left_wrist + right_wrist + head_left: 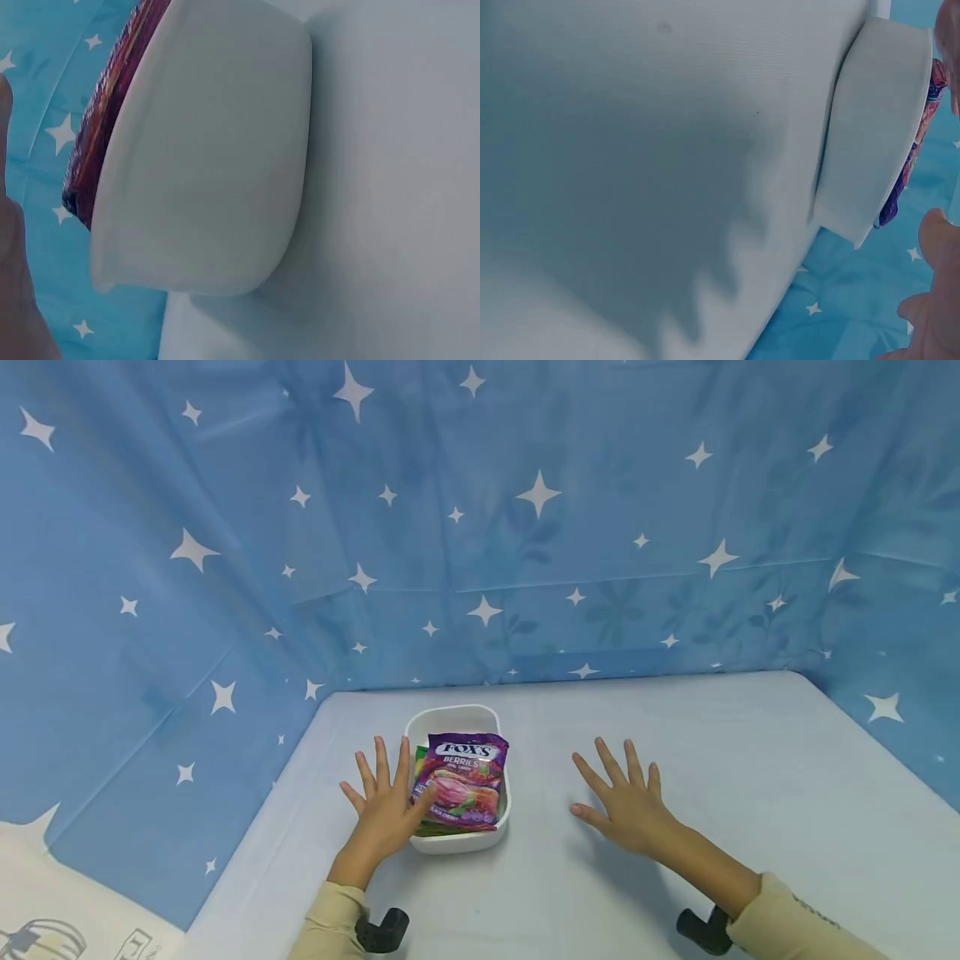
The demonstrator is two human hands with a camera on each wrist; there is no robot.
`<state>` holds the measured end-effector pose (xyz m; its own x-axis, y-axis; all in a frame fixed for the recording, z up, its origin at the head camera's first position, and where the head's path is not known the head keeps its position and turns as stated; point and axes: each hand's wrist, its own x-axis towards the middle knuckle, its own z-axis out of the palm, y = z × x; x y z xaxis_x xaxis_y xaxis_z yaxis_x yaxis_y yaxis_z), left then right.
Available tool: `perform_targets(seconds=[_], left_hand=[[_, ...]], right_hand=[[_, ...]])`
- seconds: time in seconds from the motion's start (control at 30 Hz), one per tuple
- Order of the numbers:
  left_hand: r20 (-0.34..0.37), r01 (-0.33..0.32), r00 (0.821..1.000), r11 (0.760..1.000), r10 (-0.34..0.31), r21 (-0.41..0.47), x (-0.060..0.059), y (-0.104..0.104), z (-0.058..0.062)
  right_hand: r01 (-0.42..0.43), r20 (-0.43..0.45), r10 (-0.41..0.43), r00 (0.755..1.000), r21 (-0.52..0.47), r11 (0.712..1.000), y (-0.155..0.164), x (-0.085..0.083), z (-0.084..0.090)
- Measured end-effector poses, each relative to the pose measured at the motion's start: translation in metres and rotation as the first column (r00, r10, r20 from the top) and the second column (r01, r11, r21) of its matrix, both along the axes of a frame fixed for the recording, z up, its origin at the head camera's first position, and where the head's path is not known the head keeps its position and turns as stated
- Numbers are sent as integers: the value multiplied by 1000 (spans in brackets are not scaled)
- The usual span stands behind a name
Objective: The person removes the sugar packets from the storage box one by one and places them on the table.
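Hovering empty with fingers spread, my left hand point(384, 814) and right hand point(632, 810) flank the white tub point(459, 843), the left nearer; I seem poised before a grip, and taking the purple candy packet point(467, 783) lying in it would call for pinching its far edge.

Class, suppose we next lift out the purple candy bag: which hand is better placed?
Probably the left hand: in the head view it is beside the white container, overlapping the purple candy bag. The right hand is also spread open, but farther off.
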<state>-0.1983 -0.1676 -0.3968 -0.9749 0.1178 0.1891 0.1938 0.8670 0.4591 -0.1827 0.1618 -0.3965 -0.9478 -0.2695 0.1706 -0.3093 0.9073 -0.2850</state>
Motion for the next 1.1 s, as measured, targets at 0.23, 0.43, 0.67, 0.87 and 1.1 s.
perform_targets(seconds=[0.23,0.43,0.67,0.87,1.1], left_hand=[[57,28,998,993,-34,116,-12,-5,-10],[105,45,992,969,-72,244,-23,-7,-21],[145,87,973,867,-179,491,-34,-13,-29],[124,62,981,847,-150,529,-38,-15,-36],[129,46,981,813,-147,581,-40,-16,-42]], right_hand=[[6,7,-6,1000,0,1000,-3,-5,-2],[1,-9,-1,1000,-7,1000,-7,-9,-1],[-3,-23,3,1000,-9,1000,-11,-15,-2],[7,-17,-8,1000,-26,1000,-17,-20,-5],[23,12,-23,1000,-31,999,-23,-26,-11]])
